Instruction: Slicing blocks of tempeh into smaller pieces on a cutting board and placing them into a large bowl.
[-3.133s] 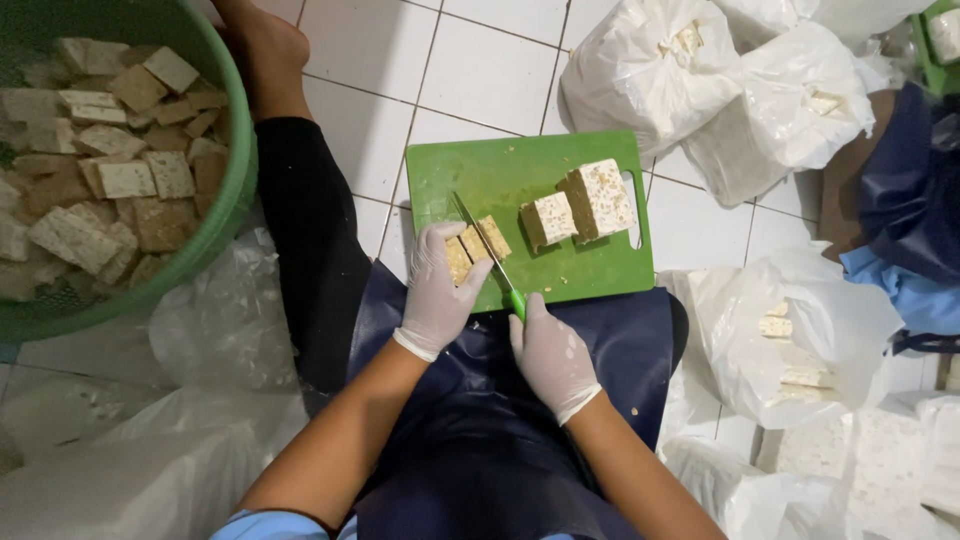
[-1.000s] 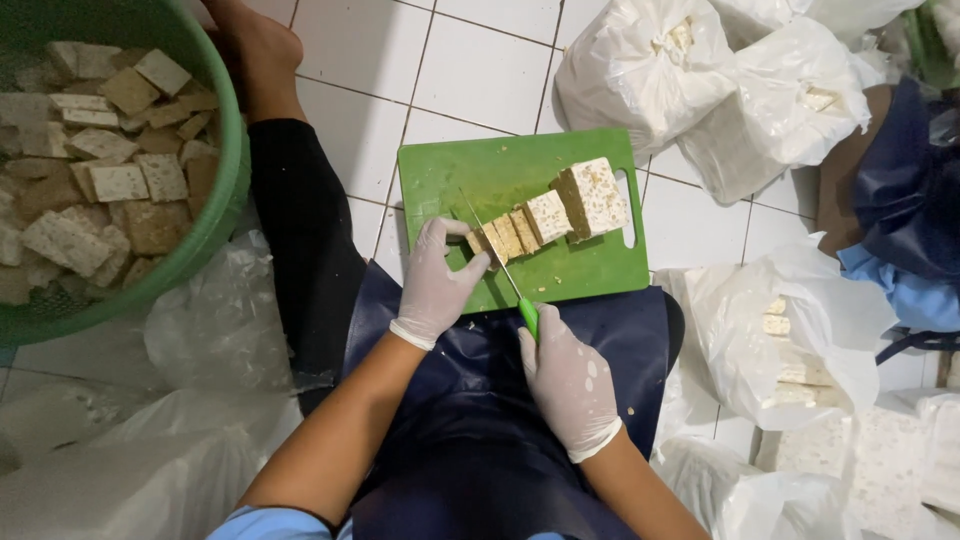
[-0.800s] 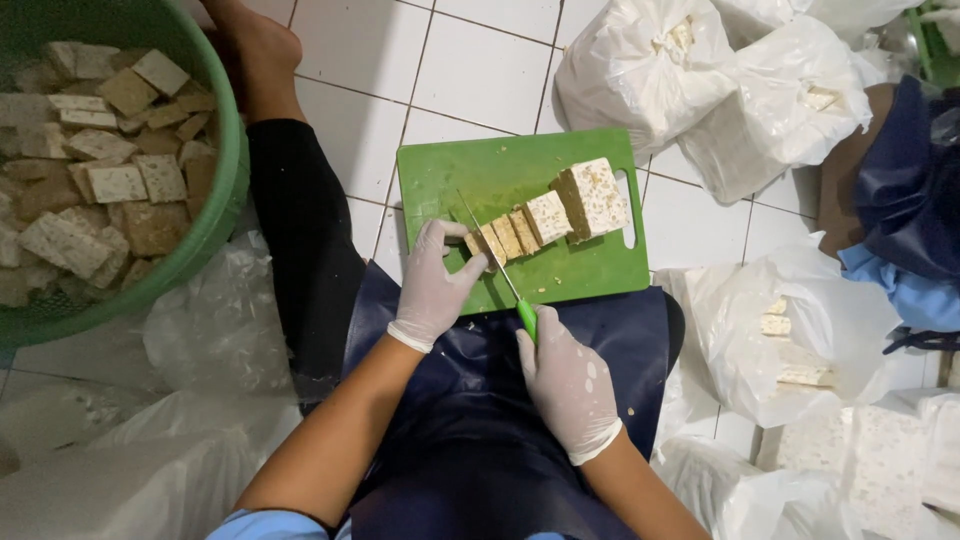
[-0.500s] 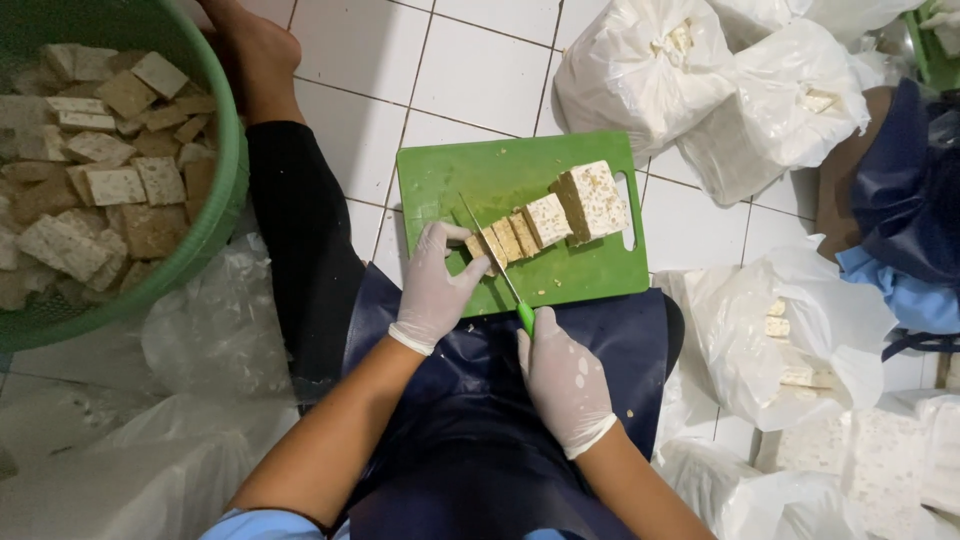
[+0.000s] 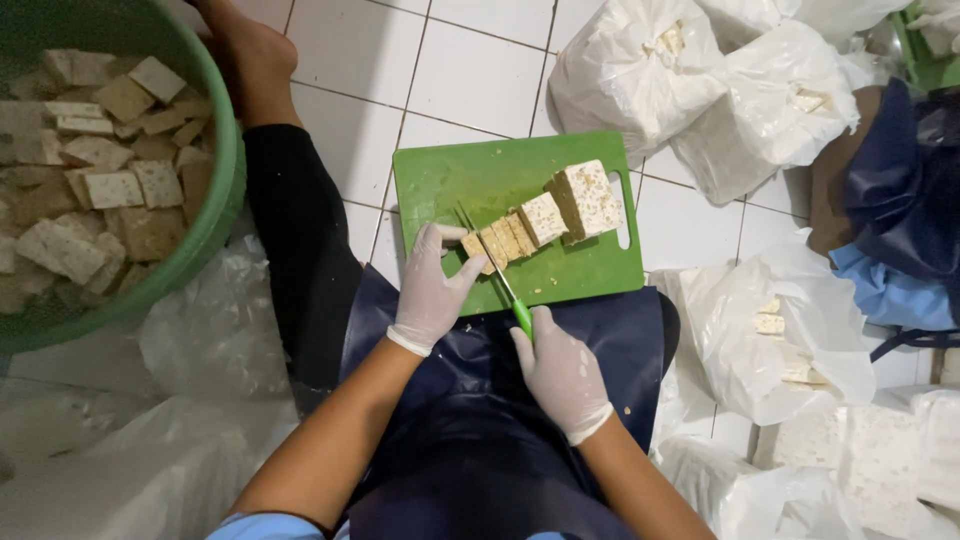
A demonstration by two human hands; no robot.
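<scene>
Gloved hands are seen at work over a green cutting board (image 5: 450, 185) that rests partly on the white tiled floor (image 5: 480, 70) and partly against the dark apron (image 5: 470, 420) over the person's lap. The right hand (image 5: 560, 370) is closed around the green handle of a thin knife (image 5: 490, 265), its grip clamped on that handle, and the blade is laid slantwise across the near end of a pale tempeh block (image 5: 585, 198). The left hand (image 5: 432, 285) is set just beside the blade, its fingers spread and resting on the end slices (image 5: 500, 240) of the block; whether any slice is pinched cannot be told. Several slices are seen standing side by side between the blade and the uncut part of the block, all near the middle of the board. A large green basin (image 5: 225, 170) filled with cut tempeh pieces (image 5: 90, 190) is placed at the far left, beside a leg in a dark trouser and a bare foot (image 5: 250, 60). White plastic bags (image 5: 640, 75) holding more pale blocks are heaped beyond the board and to the right, and crumpled clear plastic (image 5: 150, 400) is spread on the floor at the lower left.
</scene>
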